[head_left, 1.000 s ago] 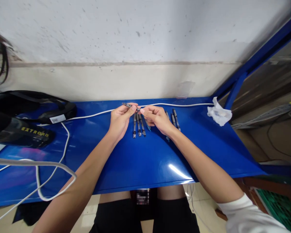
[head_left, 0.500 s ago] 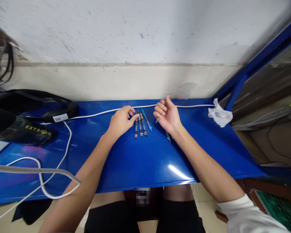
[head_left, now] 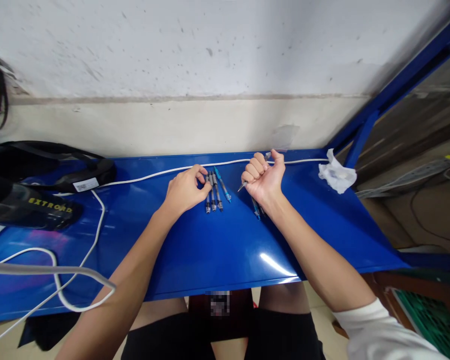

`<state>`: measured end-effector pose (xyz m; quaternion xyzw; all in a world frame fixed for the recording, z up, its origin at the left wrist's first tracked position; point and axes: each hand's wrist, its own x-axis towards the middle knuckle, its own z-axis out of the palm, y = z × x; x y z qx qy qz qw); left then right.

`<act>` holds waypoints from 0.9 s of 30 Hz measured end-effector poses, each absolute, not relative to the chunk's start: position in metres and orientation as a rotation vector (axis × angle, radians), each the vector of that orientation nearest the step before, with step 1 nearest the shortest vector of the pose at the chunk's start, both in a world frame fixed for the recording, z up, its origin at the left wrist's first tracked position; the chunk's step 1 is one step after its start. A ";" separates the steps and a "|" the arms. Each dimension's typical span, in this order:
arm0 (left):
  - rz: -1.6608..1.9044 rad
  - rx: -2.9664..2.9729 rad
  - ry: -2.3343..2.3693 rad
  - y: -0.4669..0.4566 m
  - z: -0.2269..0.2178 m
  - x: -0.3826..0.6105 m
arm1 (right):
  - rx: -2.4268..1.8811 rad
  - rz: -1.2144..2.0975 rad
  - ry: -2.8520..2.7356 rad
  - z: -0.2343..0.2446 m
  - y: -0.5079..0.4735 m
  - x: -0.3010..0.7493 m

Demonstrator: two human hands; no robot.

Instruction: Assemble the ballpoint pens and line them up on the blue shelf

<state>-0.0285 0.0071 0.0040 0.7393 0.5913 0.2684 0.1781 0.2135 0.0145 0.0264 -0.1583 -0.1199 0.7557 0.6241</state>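
My right hand [head_left: 263, 175] is closed in a fist around a pen [head_left: 242, 187], whose pointed tip sticks out on the left side, with the thumb up near its other end. Under that hand, partly hidden, lie a blue pen [head_left: 255, 209] and a dark one. My left hand [head_left: 186, 187] rests on the table with its fingers loosely curled, thumb and index apart, holding nothing. Its fingertips are right beside three black-and-clear pens [head_left: 213, 192] lying side by side. A blue pen [head_left: 222, 185] lies slanted just right of them.
The blue table [head_left: 210, 250] meets a wall at the back. A white cable [head_left: 153, 174] runs along its rear. A black strapped item [head_left: 48, 205] lettered EXTRORD and looping cables lie left. Crumpled tissue [head_left: 336, 172] sits at right, near a blue metal frame [head_left: 363, 135].
My right hand has closed more tightly around the pen and turned, its thumb shifting right. My left hand stays beside the pens. The view has shifted slightly.
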 end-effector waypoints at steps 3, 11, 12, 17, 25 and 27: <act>0.732 2.087 1.699 0.007 0.006 -0.028 | -0.402 1.711 -0.314 0.027 0.014 0.215; 0.633 2.099 1.793 0.007 0.007 -0.029 | -0.594 1.557 -0.581 0.030 0.023 0.207; 0.635 2.075 1.800 0.007 0.007 -0.029 | -0.622 1.513 -0.627 0.032 0.023 0.207; 0.857 1.879 1.666 0.011 0.008 -0.031 | -0.858 1.195 -0.988 0.035 -0.006 0.226; 1.245 1.270 0.973 0.003 0.029 -0.023 | -1.533 0.130 -1.927 -0.011 -0.087 0.304; 1.206 1.133 0.807 0.001 0.031 -0.021 | -1.635 0.056 -2.025 -0.023 -0.095 0.311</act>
